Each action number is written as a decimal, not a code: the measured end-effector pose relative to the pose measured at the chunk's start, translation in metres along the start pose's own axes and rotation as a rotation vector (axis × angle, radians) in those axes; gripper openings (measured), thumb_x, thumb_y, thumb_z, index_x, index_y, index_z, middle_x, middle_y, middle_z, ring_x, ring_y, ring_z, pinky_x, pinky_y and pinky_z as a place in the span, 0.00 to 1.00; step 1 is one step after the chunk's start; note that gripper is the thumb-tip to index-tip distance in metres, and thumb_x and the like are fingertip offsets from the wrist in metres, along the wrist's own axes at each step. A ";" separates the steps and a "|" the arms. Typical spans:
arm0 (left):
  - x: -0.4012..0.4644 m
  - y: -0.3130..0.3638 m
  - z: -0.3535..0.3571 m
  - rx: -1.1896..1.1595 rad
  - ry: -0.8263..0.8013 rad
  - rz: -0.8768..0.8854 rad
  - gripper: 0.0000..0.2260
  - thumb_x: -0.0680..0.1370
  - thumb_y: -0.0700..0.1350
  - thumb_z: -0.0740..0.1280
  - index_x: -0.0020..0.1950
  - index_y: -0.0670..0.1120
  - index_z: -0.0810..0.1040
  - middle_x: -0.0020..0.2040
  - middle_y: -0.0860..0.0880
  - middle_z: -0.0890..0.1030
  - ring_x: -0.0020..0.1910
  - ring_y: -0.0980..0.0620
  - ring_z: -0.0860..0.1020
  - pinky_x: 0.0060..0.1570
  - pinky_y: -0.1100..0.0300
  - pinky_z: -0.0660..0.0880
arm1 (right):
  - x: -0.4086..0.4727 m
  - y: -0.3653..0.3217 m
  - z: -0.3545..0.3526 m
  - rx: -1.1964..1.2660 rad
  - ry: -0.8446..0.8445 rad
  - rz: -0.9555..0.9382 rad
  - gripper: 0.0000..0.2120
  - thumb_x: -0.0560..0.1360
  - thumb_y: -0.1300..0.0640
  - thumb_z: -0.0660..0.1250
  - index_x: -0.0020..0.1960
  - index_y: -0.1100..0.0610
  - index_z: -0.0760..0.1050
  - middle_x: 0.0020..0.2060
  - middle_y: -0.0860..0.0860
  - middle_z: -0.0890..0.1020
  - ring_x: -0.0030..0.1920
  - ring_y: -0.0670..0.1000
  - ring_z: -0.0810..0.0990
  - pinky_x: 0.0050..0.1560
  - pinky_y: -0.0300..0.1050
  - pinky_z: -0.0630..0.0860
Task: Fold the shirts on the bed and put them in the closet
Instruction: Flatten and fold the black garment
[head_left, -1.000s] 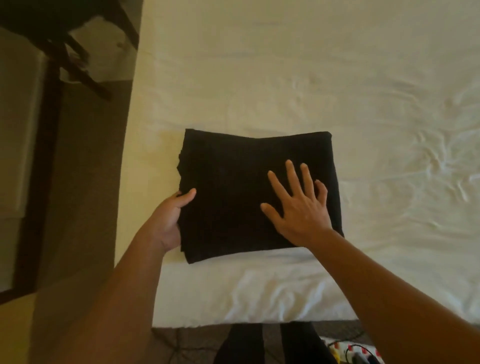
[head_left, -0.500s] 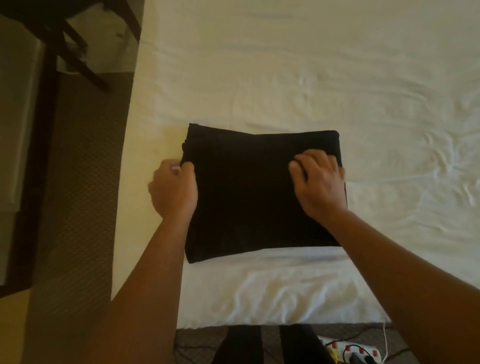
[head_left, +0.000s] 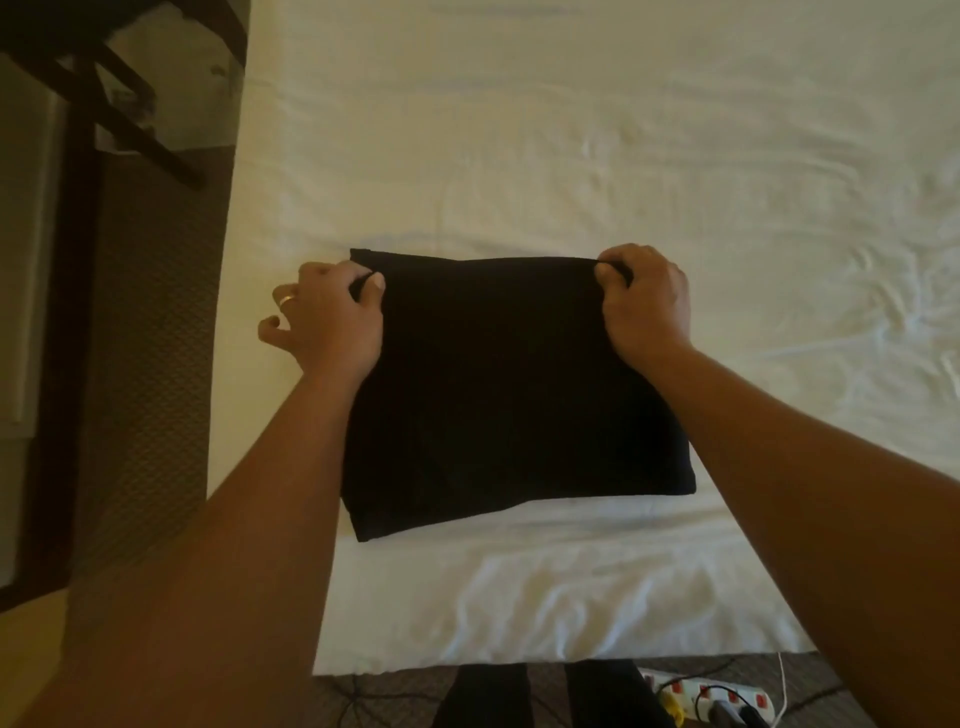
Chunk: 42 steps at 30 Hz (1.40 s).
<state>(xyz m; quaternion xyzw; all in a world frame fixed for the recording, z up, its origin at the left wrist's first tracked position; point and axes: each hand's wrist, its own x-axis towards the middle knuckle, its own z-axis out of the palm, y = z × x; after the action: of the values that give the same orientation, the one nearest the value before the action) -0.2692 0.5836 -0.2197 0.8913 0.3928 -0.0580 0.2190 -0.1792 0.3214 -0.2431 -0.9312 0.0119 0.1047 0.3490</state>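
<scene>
A black shirt (head_left: 498, 384), folded into a rough rectangle, lies on the white bed (head_left: 571, 156) near its front left corner. My left hand (head_left: 332, 317) pinches the shirt's far left corner between thumb and fingers. My right hand (head_left: 647, 301) pinches the far right corner the same way. The far edge of the shirt is pulled taut between the two hands. No closet is in view.
A dark wooden chair (head_left: 88, 104) stands on the patterned carpet (head_left: 150, 364) left of the bed. A white power strip (head_left: 706, 696) with cables lies on the floor at the bed's foot, beside my dark trouser legs (head_left: 519, 696).
Both hands slid from the shirt's sides up to its far corners and pinched them. A second ago my right hand lay flat on the shirt.
</scene>
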 end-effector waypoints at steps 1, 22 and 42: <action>-0.007 0.002 0.007 0.002 0.061 0.025 0.10 0.83 0.52 0.64 0.63 0.54 0.77 0.72 0.49 0.69 0.73 0.41 0.63 0.69 0.40 0.56 | -0.004 0.002 0.000 0.037 0.013 0.011 0.10 0.82 0.58 0.61 0.58 0.55 0.79 0.53 0.49 0.80 0.55 0.50 0.76 0.61 0.51 0.75; -0.058 0.004 0.031 0.317 0.001 0.575 0.28 0.80 0.62 0.55 0.72 0.47 0.72 0.71 0.42 0.72 0.72 0.36 0.66 0.72 0.36 0.62 | -0.043 0.016 -0.012 -0.420 -0.115 -0.408 0.21 0.78 0.49 0.59 0.69 0.54 0.72 0.65 0.54 0.72 0.65 0.59 0.69 0.64 0.56 0.67; 0.003 0.042 -0.038 0.162 -0.556 0.501 0.17 0.75 0.65 0.71 0.43 0.54 0.71 0.42 0.52 0.77 0.42 0.52 0.77 0.42 0.55 0.69 | 0.009 -0.029 -0.058 -0.642 -0.402 -0.429 0.16 0.76 0.41 0.63 0.52 0.54 0.71 0.37 0.49 0.76 0.41 0.54 0.77 0.55 0.50 0.69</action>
<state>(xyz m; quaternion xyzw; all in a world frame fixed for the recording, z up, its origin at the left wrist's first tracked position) -0.2389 0.5772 -0.1723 0.9243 0.0827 -0.2732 0.2532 -0.1569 0.3060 -0.1830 -0.9349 -0.2835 0.2075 0.0511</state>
